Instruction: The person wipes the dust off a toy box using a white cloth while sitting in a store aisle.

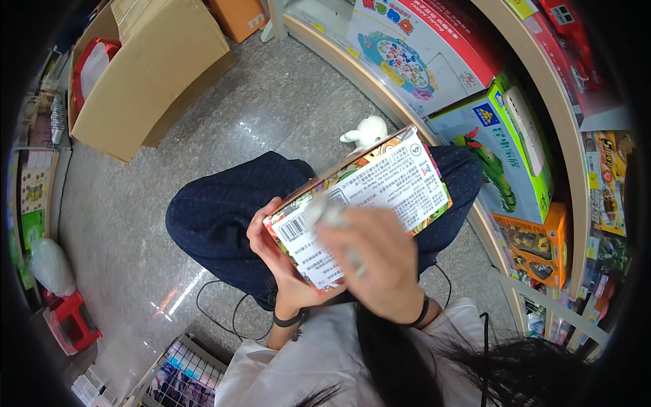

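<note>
A colourful cardboard toy box [391, 185] is tilted above my crossed legs, its white printed panel with a barcode facing up. My left hand [272, 262] grips its lower left end, with the fingers along the side. Over the panel, my right hand [381, 259] is blurred and holds a crumpled greyish-white cloth [324, 211] against or just above the box. The cloth and the hand hide part of the printing. Just beyond the box's far edge a white toy figure [371, 131] shows partly, its lower portion hidden.
Shelving [351, 61] on the right holds a large fishing-game box [407, 61], a green building-toy box [493, 152] and an orange toy box [539, 249]. An open carton [152, 76] stands far left. A red stool [76, 323], a wire rack [178, 376] and a black cable [203, 287] are nearer.
</note>
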The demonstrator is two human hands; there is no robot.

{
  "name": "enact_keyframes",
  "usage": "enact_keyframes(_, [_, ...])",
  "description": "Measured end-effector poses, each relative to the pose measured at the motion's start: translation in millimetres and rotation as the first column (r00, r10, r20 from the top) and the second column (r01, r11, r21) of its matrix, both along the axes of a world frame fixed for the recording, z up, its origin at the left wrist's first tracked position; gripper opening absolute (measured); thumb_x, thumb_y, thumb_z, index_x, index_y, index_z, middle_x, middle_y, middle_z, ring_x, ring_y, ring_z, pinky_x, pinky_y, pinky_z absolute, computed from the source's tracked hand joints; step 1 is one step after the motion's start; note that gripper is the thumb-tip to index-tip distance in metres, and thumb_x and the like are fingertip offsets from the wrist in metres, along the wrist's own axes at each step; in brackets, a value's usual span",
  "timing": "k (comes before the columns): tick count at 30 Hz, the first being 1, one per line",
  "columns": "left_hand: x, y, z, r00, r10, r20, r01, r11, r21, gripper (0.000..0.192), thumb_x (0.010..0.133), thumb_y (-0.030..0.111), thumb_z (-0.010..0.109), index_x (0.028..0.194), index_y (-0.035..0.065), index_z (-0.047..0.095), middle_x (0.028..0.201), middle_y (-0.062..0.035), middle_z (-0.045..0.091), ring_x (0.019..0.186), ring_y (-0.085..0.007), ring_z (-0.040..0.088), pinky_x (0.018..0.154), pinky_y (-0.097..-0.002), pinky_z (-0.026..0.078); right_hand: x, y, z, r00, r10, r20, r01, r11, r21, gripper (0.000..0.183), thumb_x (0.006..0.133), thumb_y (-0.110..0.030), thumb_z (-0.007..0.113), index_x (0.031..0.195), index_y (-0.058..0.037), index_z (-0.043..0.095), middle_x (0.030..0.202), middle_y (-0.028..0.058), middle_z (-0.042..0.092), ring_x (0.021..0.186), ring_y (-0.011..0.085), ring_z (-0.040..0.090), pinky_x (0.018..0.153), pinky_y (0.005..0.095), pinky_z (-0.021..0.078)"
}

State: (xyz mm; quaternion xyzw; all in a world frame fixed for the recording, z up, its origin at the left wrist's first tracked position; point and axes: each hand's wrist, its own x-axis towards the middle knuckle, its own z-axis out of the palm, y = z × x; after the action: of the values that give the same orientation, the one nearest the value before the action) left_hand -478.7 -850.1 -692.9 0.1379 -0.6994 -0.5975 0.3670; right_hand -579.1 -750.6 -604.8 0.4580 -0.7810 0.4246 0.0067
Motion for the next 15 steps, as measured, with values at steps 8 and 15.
enact_keyframes(8, [-2.5, -1.4, 11.3, 0.999, -0.034, 0.016, 0.034, 0.999, -0.036, 0.137, 0.048, 0.027, 0.099, 0.147, 0.0047, 0.008, 0.145, -0.0196, 0.027, 0.132, -0.0311, 0.04, 0.11, -0.0446, 0.033, -46.6, 16.4, 7.3, 0.896, -0.405, -0.182, 0.416, 0.909, 0.025, 0.021, 0.077, 0.0, 0.073, 0.096, -0.0041, 0.065, 0.092, 0.0111, 0.063, 0.082, 0.029, 0.056, 0.071, 0.0382, 0.0432])
enact_keyframes(15, [-1.2, -1.8, -3.2, 0.999, 0.017, 0.04, -0.016, 1.0, -0.004, 0.136, 0.05, 0.03, 0.097, 0.149, 0.0056, 0.008, 0.147, -0.0221, 0.025, 0.135, -0.0332, 0.036, 0.11, -0.0464, 0.032, 30.4, 2.1, 11.6, 0.998, 0.001, 0.059, -0.007, 0.994, 0.107, 0.028, 0.072, -0.002, 0.076, 0.098, -0.0102, 0.071, 0.099, 0.0082, 0.066, 0.086, 0.0261, 0.062, 0.075, 0.0378, 0.0459])
